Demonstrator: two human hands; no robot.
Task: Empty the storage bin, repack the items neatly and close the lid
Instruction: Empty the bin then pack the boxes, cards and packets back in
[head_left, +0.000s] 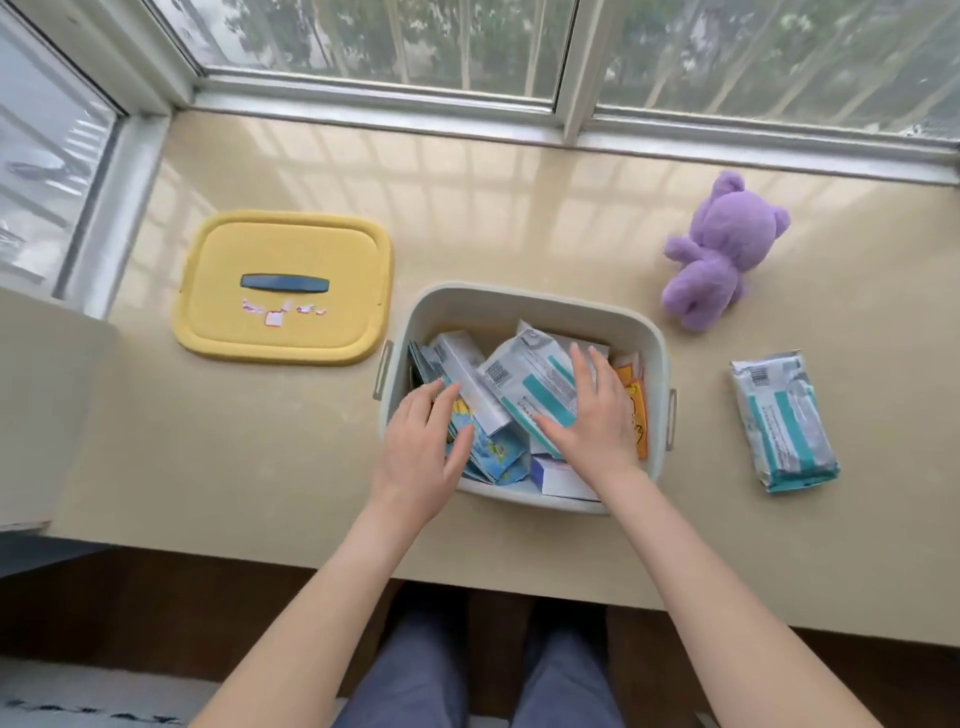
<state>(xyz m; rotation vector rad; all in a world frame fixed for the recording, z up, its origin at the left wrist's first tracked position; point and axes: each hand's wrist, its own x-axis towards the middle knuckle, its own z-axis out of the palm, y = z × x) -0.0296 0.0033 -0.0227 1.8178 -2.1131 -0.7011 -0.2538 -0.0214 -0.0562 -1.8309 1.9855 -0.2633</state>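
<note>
Yellow lid (283, 288) lies flat toward the ledge's left end, apart from the bin, bare surface around it. Storage bin (530, 304) sits mid-ledge near the front edge, uncovered and full of packets; left hand (421, 457) spread open over its near-left rim, right hand (597, 415) flat, fingers open, on a teal-striped packet (535, 379), gripping nothing. Right of the bin: purple plush bear (722, 249) farther back, second teal packet (784, 421) nearer, open ledge between.
</note>
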